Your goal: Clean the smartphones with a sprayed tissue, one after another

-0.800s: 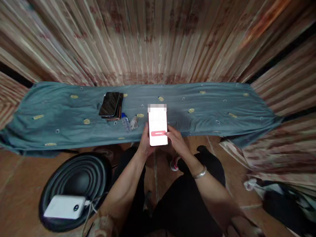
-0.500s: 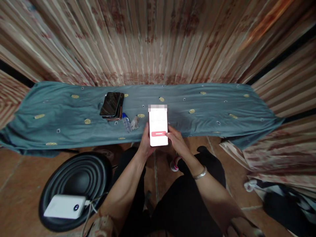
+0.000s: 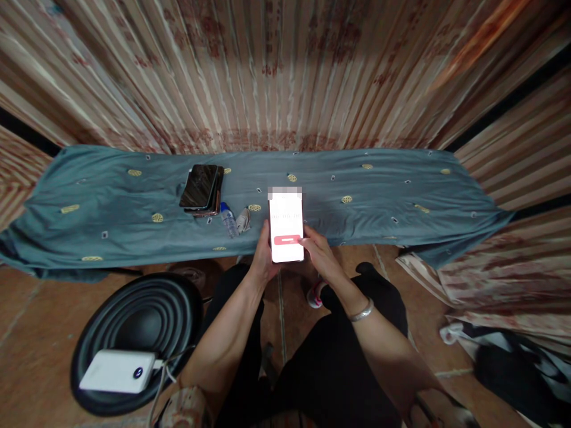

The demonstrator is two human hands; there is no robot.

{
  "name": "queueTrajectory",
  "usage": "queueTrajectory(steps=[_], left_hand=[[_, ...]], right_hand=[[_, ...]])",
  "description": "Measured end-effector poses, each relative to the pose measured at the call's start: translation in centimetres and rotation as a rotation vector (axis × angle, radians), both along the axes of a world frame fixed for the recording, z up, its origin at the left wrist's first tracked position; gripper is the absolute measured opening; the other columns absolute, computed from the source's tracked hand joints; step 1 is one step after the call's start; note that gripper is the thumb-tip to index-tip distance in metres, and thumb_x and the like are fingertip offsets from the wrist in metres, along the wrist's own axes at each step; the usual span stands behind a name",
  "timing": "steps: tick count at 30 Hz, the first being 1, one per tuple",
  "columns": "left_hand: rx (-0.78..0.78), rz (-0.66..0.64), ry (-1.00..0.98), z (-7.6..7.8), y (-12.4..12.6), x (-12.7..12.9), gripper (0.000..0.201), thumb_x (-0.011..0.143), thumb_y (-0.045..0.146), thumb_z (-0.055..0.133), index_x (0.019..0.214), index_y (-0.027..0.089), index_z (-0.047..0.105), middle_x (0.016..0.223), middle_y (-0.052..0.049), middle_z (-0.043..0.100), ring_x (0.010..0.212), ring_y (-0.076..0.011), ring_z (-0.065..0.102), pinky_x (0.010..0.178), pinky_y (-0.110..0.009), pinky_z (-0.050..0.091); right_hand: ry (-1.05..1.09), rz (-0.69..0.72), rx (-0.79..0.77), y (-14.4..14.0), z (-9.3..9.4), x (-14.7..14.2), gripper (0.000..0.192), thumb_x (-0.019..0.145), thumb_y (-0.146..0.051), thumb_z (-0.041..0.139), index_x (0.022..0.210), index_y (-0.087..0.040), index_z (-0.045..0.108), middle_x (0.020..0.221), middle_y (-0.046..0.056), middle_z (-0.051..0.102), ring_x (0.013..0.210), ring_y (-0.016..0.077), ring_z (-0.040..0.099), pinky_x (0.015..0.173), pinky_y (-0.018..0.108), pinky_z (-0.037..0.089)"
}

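A smartphone (image 3: 286,223) with a bright white screen and a red button low on it is held upright in front of me, over the near edge of the cloth-covered table. My left hand (image 3: 264,260) is closed around its left side and lower corner. On the right side, my right hand (image 3: 319,249) grips the phone's edge, its thumb at the right end of the red button. The fingers behind the phone are hidden.
On the blue-green cloth (image 3: 383,208) lie a stack of dark phones or tablets (image 3: 201,189), a small blue-capped bottle (image 3: 229,221) and a crumpled pale item (image 3: 243,220). A white power bank (image 3: 116,371) with a cable rests on a black round stool (image 3: 138,315). Pleated curtains (image 3: 285,89) hang behind.
The screen's faint text in the middle looks different. Both hands keep their hold on the phone; the whole view has shifted very slightly.
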State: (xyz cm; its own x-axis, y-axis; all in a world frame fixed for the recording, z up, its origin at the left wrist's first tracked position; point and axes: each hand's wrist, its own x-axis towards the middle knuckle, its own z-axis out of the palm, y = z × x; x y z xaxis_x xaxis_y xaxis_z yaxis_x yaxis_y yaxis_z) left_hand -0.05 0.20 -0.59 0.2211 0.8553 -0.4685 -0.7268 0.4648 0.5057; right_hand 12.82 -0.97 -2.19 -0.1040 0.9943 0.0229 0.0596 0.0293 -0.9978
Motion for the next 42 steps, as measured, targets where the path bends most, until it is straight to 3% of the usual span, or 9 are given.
queueTrajectory(steps=[8, 31, 42], left_hand=[[0.002, -0.011, 0.022, -0.01, 0.04, -0.07, 0.058, 0.102, 0.047, 0.027, 0.124, 0.012, 0.066, 0.095, -0.009, 0.08, 0.08, -0.0217, 0.075, 0.082, -0.033, 0.058], [-0.011, 0.007, 0.021, 0.14, 0.01, -0.11, 0.058, 0.101, 0.046, 0.029, 0.13, 0.009, 0.063, 0.098, -0.011, 0.079, 0.088, -0.0255, 0.075, 0.087, -0.037, 0.056], [-0.001, 0.003, 0.04, -0.06, -0.21, -0.35, 0.059, 0.101, 0.047, 0.029, 0.124, 0.008, 0.066, 0.094, -0.012, 0.079, 0.085, -0.0249, 0.075, 0.085, -0.036, 0.057]], right_hand=[[-0.004, 0.011, 0.009, 0.1, -0.1, -0.04, 0.025, 0.078, -0.031, 0.049, 0.095, -0.022, 0.065, 0.087, 0.0, 0.069, 0.082, 0.0209, 0.06, 0.08, 0.033, 0.047], [-0.053, 0.035, 0.029, -0.09, -0.27, 0.14, 0.016, 0.082, -0.025, 0.049, 0.09, -0.022, 0.062, 0.078, -0.002, 0.064, 0.081, 0.02, 0.06, 0.078, 0.031, 0.047], [-0.059, 0.044, 0.014, -0.26, -0.29, -0.31, 0.02, 0.085, -0.034, 0.054, 0.096, -0.021, 0.064, 0.077, -0.001, 0.064, 0.075, 0.0187, 0.057, 0.07, 0.029, 0.046]])
